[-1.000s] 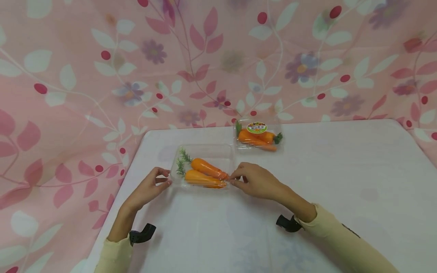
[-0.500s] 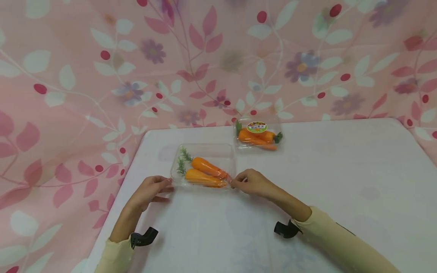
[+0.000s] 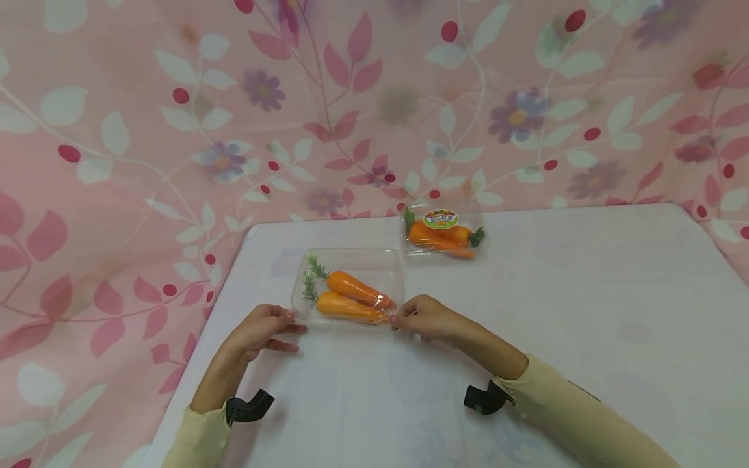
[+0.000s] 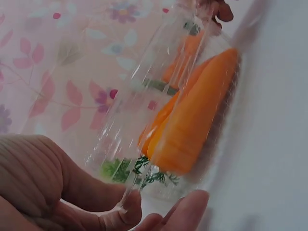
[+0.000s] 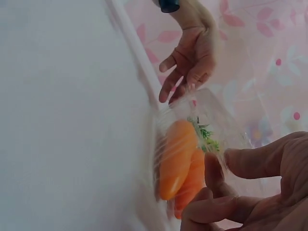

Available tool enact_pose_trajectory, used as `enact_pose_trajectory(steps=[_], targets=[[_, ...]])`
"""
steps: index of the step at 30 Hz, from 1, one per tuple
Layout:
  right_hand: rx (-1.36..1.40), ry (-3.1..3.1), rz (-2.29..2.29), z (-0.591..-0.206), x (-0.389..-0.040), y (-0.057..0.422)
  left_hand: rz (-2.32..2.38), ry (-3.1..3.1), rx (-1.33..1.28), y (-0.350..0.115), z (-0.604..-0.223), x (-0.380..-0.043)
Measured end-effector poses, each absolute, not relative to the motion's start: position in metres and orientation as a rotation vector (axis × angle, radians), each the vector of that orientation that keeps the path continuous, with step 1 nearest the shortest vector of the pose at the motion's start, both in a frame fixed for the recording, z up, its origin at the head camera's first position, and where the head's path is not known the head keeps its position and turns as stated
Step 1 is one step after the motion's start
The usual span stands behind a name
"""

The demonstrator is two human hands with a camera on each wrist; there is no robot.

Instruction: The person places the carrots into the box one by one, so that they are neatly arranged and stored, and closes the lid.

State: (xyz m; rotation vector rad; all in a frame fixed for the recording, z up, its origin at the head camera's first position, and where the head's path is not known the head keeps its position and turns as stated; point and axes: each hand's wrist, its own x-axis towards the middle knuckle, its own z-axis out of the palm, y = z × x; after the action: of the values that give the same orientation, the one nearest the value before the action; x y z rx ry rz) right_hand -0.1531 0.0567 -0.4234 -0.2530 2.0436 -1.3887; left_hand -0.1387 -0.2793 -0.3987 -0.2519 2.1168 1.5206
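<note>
A clear plastic box (image 3: 365, 260) lies on the table with two orange carrots (image 3: 348, 306) inside, their green tops (image 3: 310, 286) towards the left. At its near left corner, my left hand (image 3: 257, 333) pinches the rim between thumb and index finger, the other fingers spread below. My right hand (image 3: 432, 318) pinches the rim at the near right corner, beside the carrot tips. In the left wrist view, the thumb and finger (image 4: 122, 211) meet on the thin edge of the plastic. The right wrist view shows the right thumb (image 5: 255, 161) close against the rim.
Behind and to the right stands a second clear box (image 3: 480, 218) of carrots (image 3: 435, 237) with an oval label (image 3: 440, 219). A white cloth covers the table (image 3: 585, 312). A pink floral curtain (image 3: 374, 97) hangs along the back and left.
My left hand has gone from the box's left side to its near left corner and now pinches the rim. My right hand has slid slightly nearer along the right end. The box stays put.
</note>
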Motion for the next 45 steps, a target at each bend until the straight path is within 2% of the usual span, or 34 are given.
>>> enact_pose_trajectory(steps=[18,45], targets=[[-0.111,1.921,-1.548,-0.423,-0.162,0.058,1.597,2.017,-0.133,-0.284,-0.409,-0.137],[-0.089,1.890,-1.522,-0.426,-0.174,0.066,1.730,2.010,-0.285,-0.280,-0.413,-0.149]])
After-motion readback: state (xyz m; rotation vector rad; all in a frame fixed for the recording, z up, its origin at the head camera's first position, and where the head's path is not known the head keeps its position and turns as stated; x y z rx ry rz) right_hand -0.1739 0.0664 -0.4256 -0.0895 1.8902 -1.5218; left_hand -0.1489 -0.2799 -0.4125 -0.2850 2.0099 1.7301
